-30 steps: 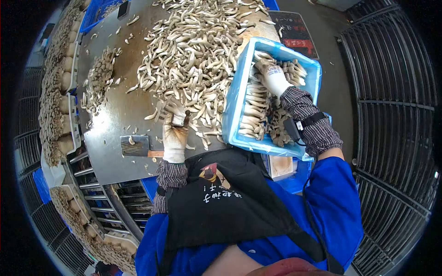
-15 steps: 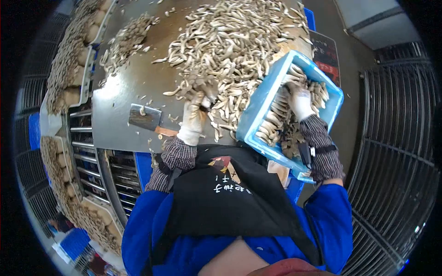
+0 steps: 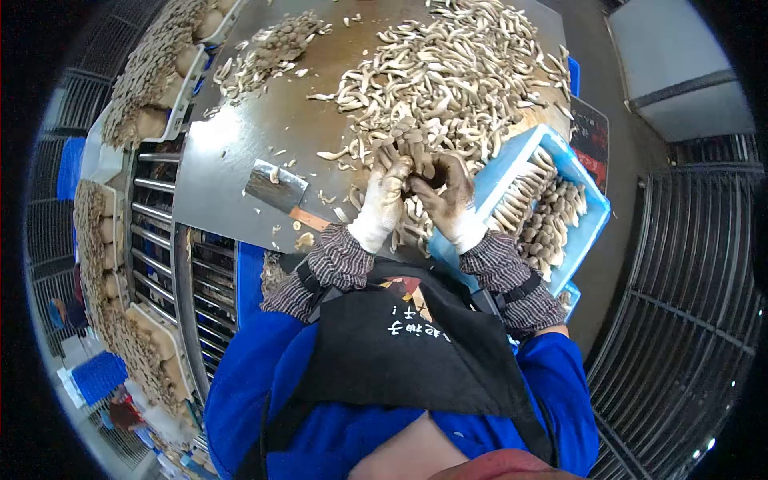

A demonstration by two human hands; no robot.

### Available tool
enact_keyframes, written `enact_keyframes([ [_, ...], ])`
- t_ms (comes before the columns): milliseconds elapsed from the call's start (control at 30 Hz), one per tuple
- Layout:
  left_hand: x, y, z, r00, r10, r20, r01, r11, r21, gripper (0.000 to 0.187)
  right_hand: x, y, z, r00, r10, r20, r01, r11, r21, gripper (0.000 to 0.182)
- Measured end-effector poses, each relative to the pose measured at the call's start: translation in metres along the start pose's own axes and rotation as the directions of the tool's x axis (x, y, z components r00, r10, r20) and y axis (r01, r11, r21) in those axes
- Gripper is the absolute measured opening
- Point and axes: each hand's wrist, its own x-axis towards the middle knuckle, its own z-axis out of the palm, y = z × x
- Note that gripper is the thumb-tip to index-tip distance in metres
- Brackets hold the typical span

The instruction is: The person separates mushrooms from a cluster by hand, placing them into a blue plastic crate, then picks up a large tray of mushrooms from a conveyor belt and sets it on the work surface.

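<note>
Mushrooms in a small bunch stand in the left hand, its gloved fingers closed around them, above the near part of the table. The right hand meets them from the right with curled fingers; whether it grips any, I cannot tell. Beyond spreads a loose pile; a cleaver lies left, and a blue bin stands right, holding packed rows. The right hand has just left the bin, so the 2 hands now seem busy with the bunch. Compared with 0.5 s earlier, the rows are uncovered and the view is turned.
</note>
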Motion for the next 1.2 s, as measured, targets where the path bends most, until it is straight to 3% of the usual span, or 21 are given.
enact_keyframes([
  [167, -0.001, -0.004, -0.007, 0.978, 0.208, 0.031, -0.209, 0.976, 0.062, 0.040, 0.009, 0.004, 0.011, 0.999, -0.025, -0.023, 0.025, 0.999, -0.034, 0.046],
  [233, -0.004, -0.014, -0.023, 0.996, 0.087, 0.023, -0.087, 0.996, 0.027, 0.039, 0.008, 0.014, 0.013, 0.984, -0.111, 0.137, 0.098, 0.990, 0.097, 0.043],
  [267, 0.000, -0.025, -0.033, 0.996, 0.081, 0.028, -0.081, 0.997, -0.011, 0.043, 0.004, 0.014, 0.019, 0.978, -0.040, 0.202, -0.042, 0.922, 0.384, 0.037],
  [300, 0.004, -0.023, -0.037, 0.996, 0.082, 0.025, -0.082, 0.997, -0.010, 0.043, 0.003, 0.015, 0.019, 0.978, -0.041, 0.204, -0.042, 0.922, 0.386, 0.037],
  [367, 0.011, -0.021, -0.045, 0.997, -0.043, 0.066, 0.056, 0.977, -0.208, 0.047, 0.001, 0.016, 0.019, 0.918, -0.387, 0.092, 0.383, 0.922, 0.059, 0.032],
  [400, 0.008, -0.003, -0.031, 0.995, -0.099, 0.021, 0.100, 0.947, -0.304, 0.052, -0.004, 0.008, 0.019, 0.993, -0.055, 0.109, 0.027, 0.969, 0.244, 0.028],
  [433, 0.008, -0.005, -0.034, 0.995, -0.096, 0.019, 0.097, 0.947, -0.305, 0.052, -0.007, -0.001, 0.020, 0.965, 0.253, 0.072, -0.261, 0.896, 0.358, 0.028],
  [500, 0.008, -0.006, -0.035, 0.989, 0.089, 0.119, -0.093, 0.995, 0.028, 0.048, 0.003, -0.009, 0.012, 0.967, 0.235, 0.094, -0.253, 0.881, 0.399, 0.023],
  [533, -0.001, 0.000, -0.020, 0.991, 0.112, 0.076, -0.120, 0.986, 0.116, 0.045, 0.007, -0.003, 0.015, 0.967, 0.239, 0.090, -0.255, 0.881, 0.399, 0.023],
  [600, 0.001, -0.010, -0.024, 0.991, 0.124, 0.054, -0.127, 0.990, 0.068, 0.045, 0.012, 0.006, 0.023, 1.000, 0.009, -0.021, -0.005, 0.980, 0.198, 0.016],
  [633, 0.005, -0.013, -0.027, 0.989, 0.143, 0.026, -0.143, 0.989, 0.020, 0.044, 0.009, 0.003, 0.020, 1.000, 0.008, -0.024, -0.003, 0.980, 0.199, 0.016],
  [667, 0.009, -0.014, -0.033, 1.000, 0.008, 0.002, -0.008, 0.992, -0.126, 0.043, 0.002, -0.003, 0.015, 0.993, 0.104, 0.050, -0.112, 0.977, 0.184, 0.014],
  [700, 0.009, -0.007, -0.031, 1.000, 0.010, 0.001, -0.009, 0.992, -0.125, 0.043, -0.002, -0.008, 0.012, 0.972, 0.200, 0.124, -0.219, 0.963, 0.160, 0.012],
  [833, 0.008, 0.000, -0.030, 0.979, 0.040, 0.200, -0.045, 0.999, 0.023, 0.050, 0.016, -0.017, 0.014, 0.995, 0.099, -0.026, -0.087, 0.950, 0.300, 0.016],
  [867, 0.005, -0.003, -0.026, 0.982, 0.079, 0.169, -0.084, 0.996, 0.021, 0.048, 0.019, -0.015, 0.011, 0.993, 0.118, 0.024, -0.120, 0.990, 0.080, 0.023],
  [900, 0.005, -0.004, -0.023, 0.982, 0.123, 0.140, -0.127, 0.992, 0.021, 0.047, 0.017, -0.007, 0.015, 0.992, 0.121, 0.020, -0.123, 0.989, 0.081, 0.023],
  [967, 0.006, -0.004, -0.023, 0.992, 0.079, 0.103, -0.072, 0.995, -0.069, 0.046, 0.014, 0.014, 0.028, 0.982, 0.165, 0.091, -0.188, 0.838, 0.512, 0.036],
  [1033, 0.007, -0.003, -0.023, 0.980, 0.107, 0.166, -0.076, 0.980, -0.185, 0.050, 0.014, 0.006, 0.023, 0.976, 0.192, 0.106, -0.218, 0.820, 0.529, 0.034],
  [1100, 0.009, -0.011, -0.034, 0.995, 0.066, 0.081, -0.046, 0.973, -0.226, 0.055, 0.014, 0.002, 0.016, 0.924, 0.279, 0.263, -0.383, 0.708, 0.594, 0.030],
  [1167, 0.013, -0.014, -0.045, 0.995, -0.041, 0.091, 0.065, 0.958, -0.280, 0.054, 0.010, 0.008, 0.025, 0.956, 0.188, 0.224, -0.291, 0.690, 0.663, 0.029],
  [1200, 0.017, -0.019, -0.042, 1.000, 0.015, -0.012, -0.018, 0.952, -0.307, 0.045, 0.010, -0.002, 0.019, 0.932, 0.251, 0.261, -0.362, 0.677, 0.641, 0.027],
])
